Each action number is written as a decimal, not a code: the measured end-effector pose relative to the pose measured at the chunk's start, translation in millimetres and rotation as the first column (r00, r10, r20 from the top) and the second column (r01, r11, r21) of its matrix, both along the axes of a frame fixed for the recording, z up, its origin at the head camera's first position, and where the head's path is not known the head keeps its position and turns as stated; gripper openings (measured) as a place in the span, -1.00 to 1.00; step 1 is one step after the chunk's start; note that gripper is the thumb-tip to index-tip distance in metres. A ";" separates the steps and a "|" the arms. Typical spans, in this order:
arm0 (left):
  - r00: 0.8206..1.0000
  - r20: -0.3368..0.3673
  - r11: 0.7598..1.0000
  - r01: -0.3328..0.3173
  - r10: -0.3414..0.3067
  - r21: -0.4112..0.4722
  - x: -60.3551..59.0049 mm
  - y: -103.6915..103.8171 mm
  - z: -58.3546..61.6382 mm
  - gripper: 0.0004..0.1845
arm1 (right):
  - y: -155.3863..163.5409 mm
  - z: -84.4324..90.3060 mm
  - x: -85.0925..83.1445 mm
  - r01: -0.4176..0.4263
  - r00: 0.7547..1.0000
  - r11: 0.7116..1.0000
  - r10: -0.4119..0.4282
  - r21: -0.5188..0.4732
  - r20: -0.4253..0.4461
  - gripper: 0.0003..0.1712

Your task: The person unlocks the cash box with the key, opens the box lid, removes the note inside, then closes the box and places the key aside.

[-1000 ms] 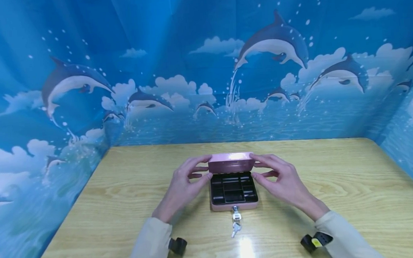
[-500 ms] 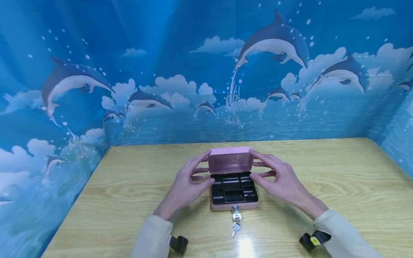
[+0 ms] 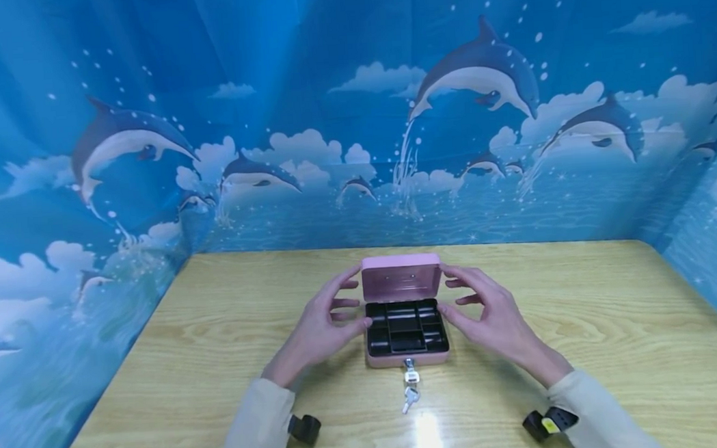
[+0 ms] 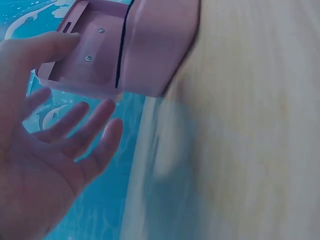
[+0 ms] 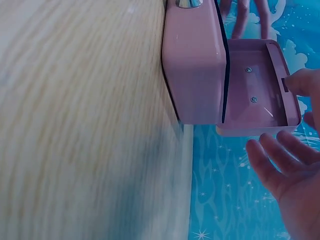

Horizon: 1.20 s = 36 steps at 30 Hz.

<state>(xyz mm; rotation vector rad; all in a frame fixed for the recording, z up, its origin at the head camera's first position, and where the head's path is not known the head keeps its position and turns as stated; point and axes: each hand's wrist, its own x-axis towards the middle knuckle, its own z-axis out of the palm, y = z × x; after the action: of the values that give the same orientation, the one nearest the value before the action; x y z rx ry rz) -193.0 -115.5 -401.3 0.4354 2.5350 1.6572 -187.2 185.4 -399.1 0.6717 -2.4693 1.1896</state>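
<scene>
Since 1 second ago the pink cash box (image 3: pixel 406 331) lid (image 3: pixel 401 277) has swung upright at mid-table; your left hand (image 3: pixel 323 325) and right hand (image 3: pixel 490 315) now flank it with fingers spread, gripping nothing.

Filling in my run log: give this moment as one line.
pink box lid upright | black tray exposed | left hand, right hand open beside lid | key in lock

A small pink metal cash box (image 3: pixel 405 331) is sat on the wooden table, lid (image 3: pixel 401 277) flipped up nearly upright. Inside, a black divided tray (image 3: pixel 406 326) is seen. A key (image 3: pixel 409 373) is stuck in the front lock, another dangling off it.
</scene>
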 end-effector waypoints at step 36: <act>0.955 0.238 0.984 0.176 -0.175 0.018 10.5 -5.3 -14.5 0.11 | -43.1 -2.3 -11.4 -0.234 0.972 0.866 0.214 0.441 0.096 -0.79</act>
<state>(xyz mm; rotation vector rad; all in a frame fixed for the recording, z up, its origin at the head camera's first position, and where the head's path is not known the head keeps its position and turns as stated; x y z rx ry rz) -182.5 -120.8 -415.8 0.4190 2.2558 1.5386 -198.6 142.3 -401.4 1.0922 -2.7918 0.6964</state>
